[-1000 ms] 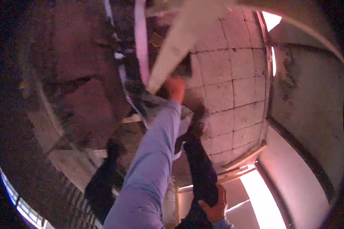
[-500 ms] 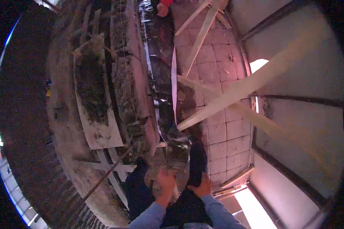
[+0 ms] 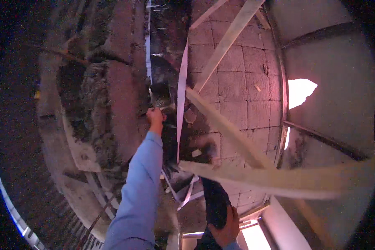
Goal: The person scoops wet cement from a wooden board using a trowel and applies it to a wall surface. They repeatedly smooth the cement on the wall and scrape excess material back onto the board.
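Observation:
My left hand (image 3: 156, 118) reaches far forward, its fingers curled closed beside the left edge of a shiny black plastic sheet (image 3: 166, 75). Whatever it grips, if anything, is too small and dark to make out. My right hand (image 3: 226, 227) lies on my dark-trousered leg (image 3: 216, 200), thumb and fingers apart and holding nothing. White strips (image 3: 182, 91) run along the sheet's sides. Left of my left hand is a rough masonry ledge (image 3: 123, 100) with crumbly mortar (image 3: 98, 104) along it.
Several wooden props (image 3: 227, 129) slant across the right side; one long beam (image 3: 254, 177) reaches close to my legs. Behind them is a wall of square pale blocks (image 3: 233, 85). A thin rod (image 3: 96, 221) stands at the lower left. Small pale chips (image 3: 196, 153) lie near the sheet.
My left hand has stretched forward from near my knees to the sheet's left edge. My view has shifted. The other person's hand and red sleeve at the top are no longer in view.

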A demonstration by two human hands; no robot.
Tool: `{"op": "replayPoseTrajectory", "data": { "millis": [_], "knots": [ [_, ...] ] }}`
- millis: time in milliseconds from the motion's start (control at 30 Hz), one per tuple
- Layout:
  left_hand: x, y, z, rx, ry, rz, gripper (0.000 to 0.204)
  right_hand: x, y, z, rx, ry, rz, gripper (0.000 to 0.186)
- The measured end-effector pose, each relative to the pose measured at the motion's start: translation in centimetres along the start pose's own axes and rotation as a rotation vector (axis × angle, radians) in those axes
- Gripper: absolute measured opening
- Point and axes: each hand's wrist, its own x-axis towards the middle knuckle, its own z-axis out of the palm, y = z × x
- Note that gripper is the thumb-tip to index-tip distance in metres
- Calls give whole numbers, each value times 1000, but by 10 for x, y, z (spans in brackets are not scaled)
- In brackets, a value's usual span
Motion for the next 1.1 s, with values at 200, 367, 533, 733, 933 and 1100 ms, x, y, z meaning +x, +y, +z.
{"op": "replayPoseTrajectory", "data": {
  "millis": [200,367,533,733,933,1100],
  "knots": [
    [107,123,136,-236,-373,-27,39,32,7,-38,26,95,-92,104],
    [113,196,158,-19,-623,229,32,32,8,-30,49,82,-133,105],
    [54,77,124,-3,-127,305,27,9,11,-17,27,81,-103,106],
    [-55,9,55,58,115,485,23,-3,14,-1,77,113,-183,106],
    [-218,17,-47,232,-45,399,25,-15,0,7,85,-22,2,109],
    [-337,44,-155,462,-98,596,24,-29,-22,38,33,-78,59,110]
  ]
}}
